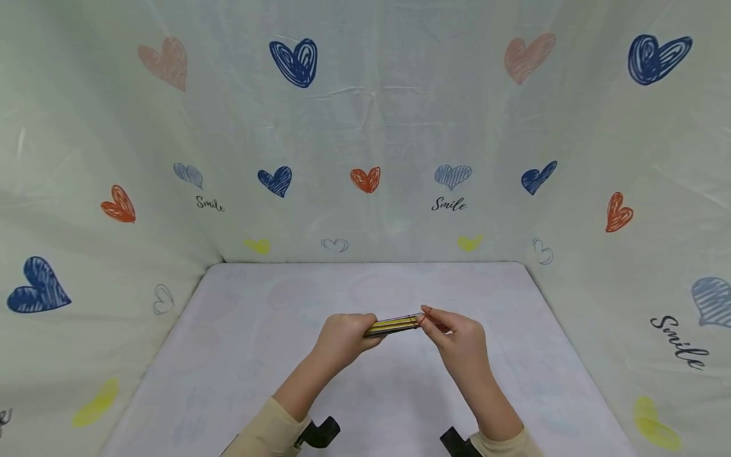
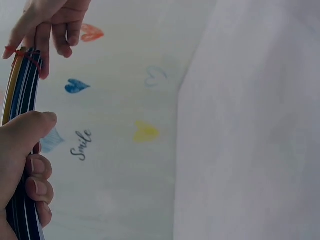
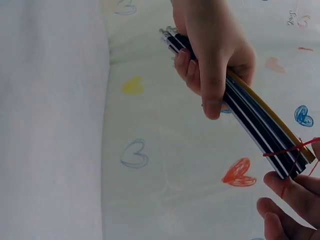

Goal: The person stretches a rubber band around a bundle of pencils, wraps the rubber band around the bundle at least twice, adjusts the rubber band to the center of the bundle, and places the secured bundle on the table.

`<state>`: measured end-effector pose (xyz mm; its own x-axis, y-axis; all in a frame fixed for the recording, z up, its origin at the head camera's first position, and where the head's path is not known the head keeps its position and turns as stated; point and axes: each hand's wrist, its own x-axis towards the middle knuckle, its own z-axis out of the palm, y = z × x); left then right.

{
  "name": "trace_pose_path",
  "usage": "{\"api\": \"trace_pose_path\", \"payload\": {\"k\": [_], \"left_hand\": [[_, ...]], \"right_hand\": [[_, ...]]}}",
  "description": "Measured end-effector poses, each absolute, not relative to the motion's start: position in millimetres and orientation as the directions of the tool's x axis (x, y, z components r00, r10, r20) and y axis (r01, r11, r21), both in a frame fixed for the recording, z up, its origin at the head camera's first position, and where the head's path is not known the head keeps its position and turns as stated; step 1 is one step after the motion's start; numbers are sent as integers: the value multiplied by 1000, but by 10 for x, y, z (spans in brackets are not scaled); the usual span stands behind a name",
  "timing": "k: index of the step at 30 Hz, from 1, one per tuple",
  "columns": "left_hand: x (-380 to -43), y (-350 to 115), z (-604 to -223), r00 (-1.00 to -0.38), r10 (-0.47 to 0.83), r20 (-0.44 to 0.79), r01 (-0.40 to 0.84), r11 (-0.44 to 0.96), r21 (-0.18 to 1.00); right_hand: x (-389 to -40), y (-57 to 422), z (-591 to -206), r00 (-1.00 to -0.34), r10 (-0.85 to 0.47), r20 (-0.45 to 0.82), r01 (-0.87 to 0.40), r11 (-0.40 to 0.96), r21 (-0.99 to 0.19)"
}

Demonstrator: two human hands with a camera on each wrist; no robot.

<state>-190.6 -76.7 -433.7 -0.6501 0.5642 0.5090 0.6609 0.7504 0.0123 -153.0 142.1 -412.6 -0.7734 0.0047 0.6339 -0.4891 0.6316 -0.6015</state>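
Observation:
In the head view my left hand (image 1: 342,336) grips a bundle of pencils (image 1: 391,326), striped yellow and dark, held up over the table. Its fingers curl under the bundle and its thumb lies along the near side, as the left wrist view shows. A thin red band (image 3: 281,151) crosses around the pencils near their free end. My right hand (image 1: 462,336) is at that end, pinching a stretched strand of the band between thumb and finger. Another finger touches the pencil ends in the right wrist view. Small pale tips (image 3: 167,32) show at the opposite end.
A white table (image 1: 274,292) lies beneath both hands. Behind it and at the sides hangs a pale curtain (image 1: 400,127) printed with hearts and the word Smile. Dark camera mounts (image 1: 321,433) sit at both wrists, by the beige sleeves (image 1: 265,431).

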Motion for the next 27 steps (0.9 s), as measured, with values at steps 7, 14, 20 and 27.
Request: {"api": "trace_pose_path", "payload": {"k": [7,14,20,27], "left_hand": [[-1914,-843,-4240,-587,625,514,679,726,-108],[-1903,-888,-4212,-561,630,536,683,719,-130],[-1901,-888,-4234,-559,635,533,681,718,-141],[-1912,-866,-4240,-565,635,527,684,718,-132]], "right_hand": [[-1563,1429,-4108,-890,-47,454,-428,430,-795],[-1612,1493,-4099,-959,-169,226,-266,275,-924],[-1673,1550,-4089,-944,-306,127,-199,217,-956],[-1727,1590,-4125,-904,-413,108,-188,159,-969]]}}
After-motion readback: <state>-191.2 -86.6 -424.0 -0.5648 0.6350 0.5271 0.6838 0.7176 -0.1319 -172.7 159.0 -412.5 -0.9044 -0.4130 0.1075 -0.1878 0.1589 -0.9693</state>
